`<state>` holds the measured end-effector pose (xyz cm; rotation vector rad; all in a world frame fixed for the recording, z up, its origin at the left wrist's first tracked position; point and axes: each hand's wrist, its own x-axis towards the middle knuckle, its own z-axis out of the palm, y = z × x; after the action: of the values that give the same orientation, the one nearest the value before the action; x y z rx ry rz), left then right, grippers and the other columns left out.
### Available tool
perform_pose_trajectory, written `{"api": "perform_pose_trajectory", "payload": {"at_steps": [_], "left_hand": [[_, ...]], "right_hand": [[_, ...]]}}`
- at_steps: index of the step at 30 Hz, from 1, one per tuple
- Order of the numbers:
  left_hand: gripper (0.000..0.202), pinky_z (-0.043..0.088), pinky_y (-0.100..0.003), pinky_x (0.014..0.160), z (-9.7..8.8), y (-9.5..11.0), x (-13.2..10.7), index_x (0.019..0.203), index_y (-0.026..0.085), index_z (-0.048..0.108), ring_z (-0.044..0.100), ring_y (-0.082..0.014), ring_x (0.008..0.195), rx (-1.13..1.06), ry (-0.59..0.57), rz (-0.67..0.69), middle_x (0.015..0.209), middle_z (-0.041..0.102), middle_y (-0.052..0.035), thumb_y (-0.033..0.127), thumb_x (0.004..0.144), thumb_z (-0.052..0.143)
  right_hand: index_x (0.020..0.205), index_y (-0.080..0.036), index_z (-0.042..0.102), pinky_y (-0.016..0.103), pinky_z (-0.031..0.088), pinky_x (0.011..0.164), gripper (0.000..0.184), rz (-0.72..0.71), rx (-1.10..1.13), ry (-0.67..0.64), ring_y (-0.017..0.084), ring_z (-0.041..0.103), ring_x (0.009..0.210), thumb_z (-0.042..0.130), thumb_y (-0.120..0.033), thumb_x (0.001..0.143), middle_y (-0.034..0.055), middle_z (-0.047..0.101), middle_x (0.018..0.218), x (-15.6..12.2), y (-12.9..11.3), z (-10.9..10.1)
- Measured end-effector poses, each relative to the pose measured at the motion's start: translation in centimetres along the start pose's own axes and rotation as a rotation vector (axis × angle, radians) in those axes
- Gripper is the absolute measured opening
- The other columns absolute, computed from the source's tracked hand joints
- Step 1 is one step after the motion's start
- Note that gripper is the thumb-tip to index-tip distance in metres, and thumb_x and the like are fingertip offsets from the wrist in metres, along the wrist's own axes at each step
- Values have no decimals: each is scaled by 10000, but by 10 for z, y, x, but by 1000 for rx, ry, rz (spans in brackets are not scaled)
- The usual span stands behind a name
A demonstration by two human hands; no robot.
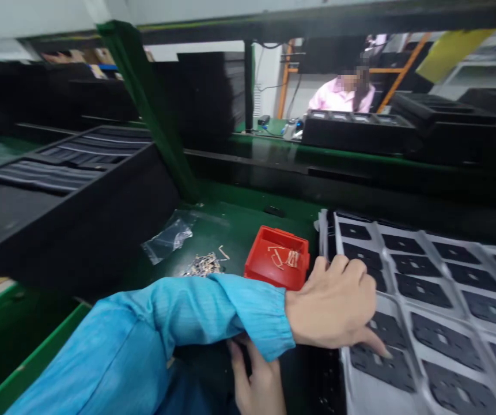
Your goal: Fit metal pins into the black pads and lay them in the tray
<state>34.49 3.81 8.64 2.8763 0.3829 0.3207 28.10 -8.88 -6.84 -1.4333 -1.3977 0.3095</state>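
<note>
My left hand (336, 302) reaches across in a blue sleeve (213, 308) and lies over the left column of a pale compartment tray (355, 397). Its thumb is stretched away from the bent fingers and rests on a flat black plate (381, 366). The other fingertips are hidden under the hand. Low in the middle, my right hand (260, 383) is partly covered by that sleeve. Its fingers are bent together, and whatever is between them cannot be made out. Beyond the sleeve stands a red box (276, 274) with several thin, bent metal pieces (291, 258) inside.
A heap of small metal parts (204, 264) and a clear plastic bag (170, 236) lie on the green bench (226, 230). To the left stands a large black box (113, 219), beside a slanted green post (144, 104). A person in pink (329, 95) sits opposite.
</note>
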Motion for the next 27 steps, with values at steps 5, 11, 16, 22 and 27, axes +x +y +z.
{"api": "perform_pose_trajectory", "payload": {"at_steps": [5, 11, 16, 22, 27], "left_hand": [[102, 468, -405, 885, -50, -100, -81, 1002, 143, 651, 580, -276, 1011, -43, 17, -325, 1055, 641, -103, 241, 984, 673], [104, 513, -416, 945, -34, -199, -149, 910, 160, 675, 628, -223, 1019, -196, -131, -309, 1049, 670, -45, 243, 936, 733], [166, 495, -387, 902, -24, -183, -154, 791, 171, 597, 583, -199, 919, -387, 9, -379, 928, 629, -34, 198, 947, 647], [148, 517, -273, 696, -41, -98, -164, 1057, 164, 635, 599, -147, 744, -799, 221, -528, 834, 642, -17, 258, 996, 539], [210, 566, -311, 739, -23, -48, -165, 906, 172, 738, 688, -175, 773, -1325, 431, -630, 876, 747, -68, 372, 950, 693]], "right_hand": [[1034, -259, 680, 246, 549, 773, 170, -56, 112, -102, 161, 750, 834, 560, -144, 999, 5, 769, 915, 11, 1, -9], [973, -256, 687, 267, 481, 784, 157, 41, 149, -94, 155, 711, 812, 553, -196, 1029, -4, 740, 894, 7, -5, -3], [934, -250, 714, 256, 515, 815, 173, 230, 284, -9, 170, 706, 852, 571, -246, 1031, 28, 741, 904, 12, -22, -4], [874, -240, 751, 230, 541, 682, 271, 517, 532, -50, 146, 657, 691, 654, -470, 979, 24, 710, 794, 47, -61, -17], [905, -208, 772, 230, 505, 594, 401, 759, 879, -155, 109, 618, 568, 720, -605, 899, 31, 729, 769, 61, -74, -30]]}}
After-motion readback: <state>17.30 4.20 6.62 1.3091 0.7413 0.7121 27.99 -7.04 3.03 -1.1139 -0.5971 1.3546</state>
